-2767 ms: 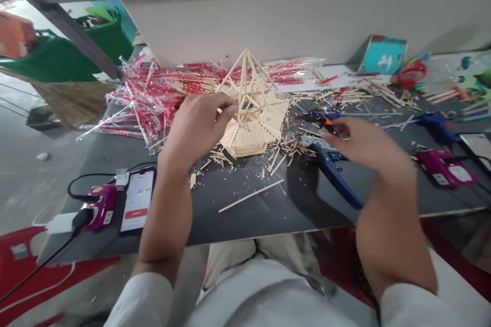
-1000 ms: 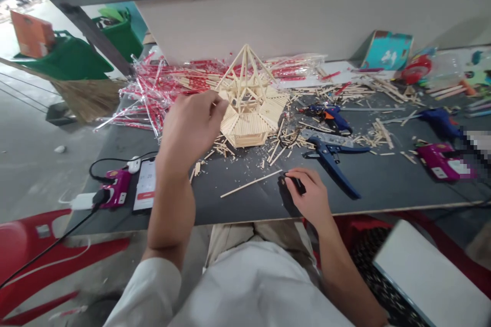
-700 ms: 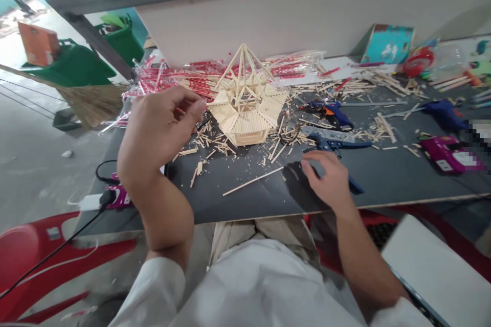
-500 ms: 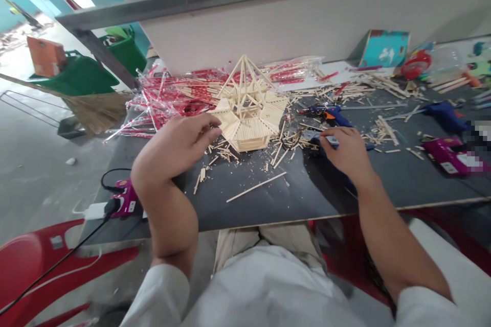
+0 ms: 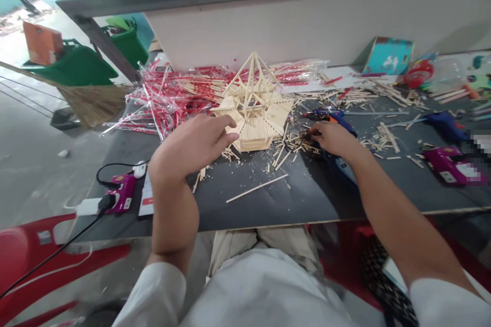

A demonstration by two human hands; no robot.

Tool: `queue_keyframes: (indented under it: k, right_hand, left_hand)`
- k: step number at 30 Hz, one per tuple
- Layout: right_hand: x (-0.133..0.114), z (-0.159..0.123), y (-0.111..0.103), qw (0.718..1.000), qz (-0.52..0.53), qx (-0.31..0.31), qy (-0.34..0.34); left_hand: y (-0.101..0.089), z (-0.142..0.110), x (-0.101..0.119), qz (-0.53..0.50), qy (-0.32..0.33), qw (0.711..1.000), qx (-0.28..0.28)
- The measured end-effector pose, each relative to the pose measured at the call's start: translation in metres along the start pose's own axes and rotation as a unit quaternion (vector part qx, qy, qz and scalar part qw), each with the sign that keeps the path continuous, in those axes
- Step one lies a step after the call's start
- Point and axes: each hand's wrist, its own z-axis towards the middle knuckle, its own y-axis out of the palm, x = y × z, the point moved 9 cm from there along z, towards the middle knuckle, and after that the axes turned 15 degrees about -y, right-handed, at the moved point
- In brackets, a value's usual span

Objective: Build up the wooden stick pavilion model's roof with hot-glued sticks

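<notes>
My left hand (image 5: 195, 143) is at the left front edge of a small pavilion-like model (image 5: 255, 133) made of thin wooden sticks, with a pointed frame on top. Its thumb and forefinger are apart, and no held thing shows between them. My right hand (image 5: 335, 139) reaches down to the scrap sticks (image 5: 293, 144) right of the model. The fingers there are bent together; what they pinch, if anything, I cannot make out. A blue hand cutter (image 5: 341, 167) lies partly hidden under that hand. Just behind it is a blue and orange glue gun (image 5: 339, 117).
One loose stick (image 5: 257, 188) lies near the front edge. Red-and-clear wrappers (image 5: 164, 97) heap up at the back left. A phone (image 5: 146, 199) and a purple power adapter (image 5: 123, 194) lie left; another purple adapter (image 5: 450, 166) and a second glue gun (image 5: 445, 125) are right.
My left hand drew away from the model, then came back to its edge. My right hand moved from the front of the table up to the scraps by the cutter.
</notes>
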Motion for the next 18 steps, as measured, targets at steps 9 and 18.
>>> queue_keyframes:
  k: [9,18]
  right_hand:
    - [0.011,0.013,0.003,0.996,0.048,-0.076,0.013]
    - [-0.015,-0.005,-0.021,0.996,0.036,-0.078,0.029]
  left_hand:
    - [-0.001,0.005,-0.009,-0.007,-0.016,1.0,0.004]
    - [-0.004,0.005,-0.012,-0.011,-0.022,1.0,0.007]
